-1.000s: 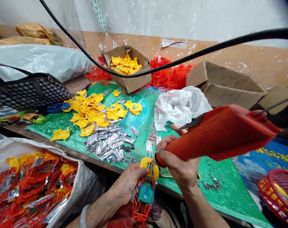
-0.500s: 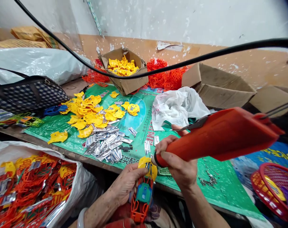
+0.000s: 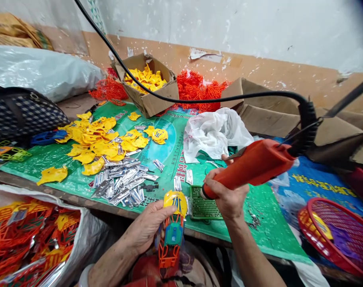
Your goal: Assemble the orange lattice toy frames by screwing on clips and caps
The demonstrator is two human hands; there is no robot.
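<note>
My left hand [image 3: 147, 225] is closed on a toy car body [image 3: 173, 233] with a yellow front cover, a teal block in the middle and an orange-red frame, its yellow end pointing away from me. My right hand [image 3: 229, 195] is wrapped round a red electric screwdriver [image 3: 253, 165]. The screwdriver's dark-ringed tip points left and stands apart from the car body, over a green perforated tray [image 3: 205, 204]. A pile of silver metallic pieces [image 3: 124, 179] lies beyond my left hand, with yellow covers [image 3: 94, 139] heaped behind it.
A white sack [image 3: 91, 227] of assembled pieces stands at lower left. At the back are a carton [image 3: 157, 101] of yellow covers and orange-red frames [image 3: 202, 89]. A white plastic bag [image 3: 214, 133] and a red basket [image 3: 304, 223] lie rightward. The black cable [image 3: 205, 99] hangs across.
The screwdriver's tip has come off the yellow cover and moved right, away from the car body. The green tray now shows more fully, and the view has turned slightly to the right.
</note>
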